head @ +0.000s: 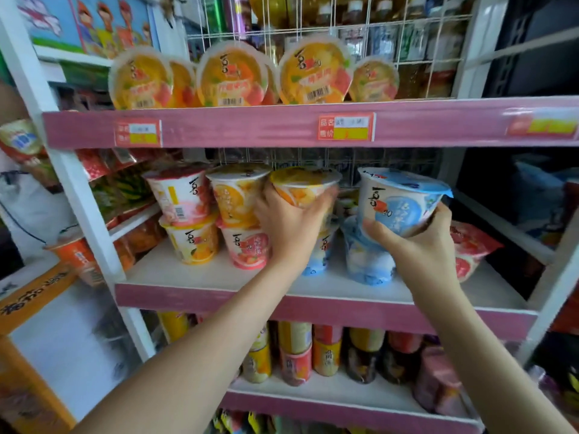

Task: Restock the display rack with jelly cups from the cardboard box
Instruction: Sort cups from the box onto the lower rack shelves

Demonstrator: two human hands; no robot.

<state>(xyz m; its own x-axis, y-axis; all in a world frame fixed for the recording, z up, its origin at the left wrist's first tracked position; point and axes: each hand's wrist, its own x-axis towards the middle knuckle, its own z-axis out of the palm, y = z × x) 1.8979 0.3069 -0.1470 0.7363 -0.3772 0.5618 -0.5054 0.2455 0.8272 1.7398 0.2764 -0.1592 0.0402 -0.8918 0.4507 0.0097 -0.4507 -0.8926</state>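
Observation:
My left hand (289,228) grips an orange jelly cup (305,186) on the middle shelf (219,274) of the pink display rack, on top of a blue cup (319,255). My right hand (421,245) holds a blue jelly cup (399,200) tilted above another blue cup (368,261). To the left stand stacked cups: pink (181,195) over yellow (194,242), orange (236,192) over pink (249,249). The cardboard box is out of view.
The top shelf (250,126) carries flat orange jelly cups (233,75) on edge. Below, the bottom shelf (344,399) holds several cans. A red snack bag (471,245) lies right of the blue cups. A neighbouring white rack (94,214) with snacks stands at left.

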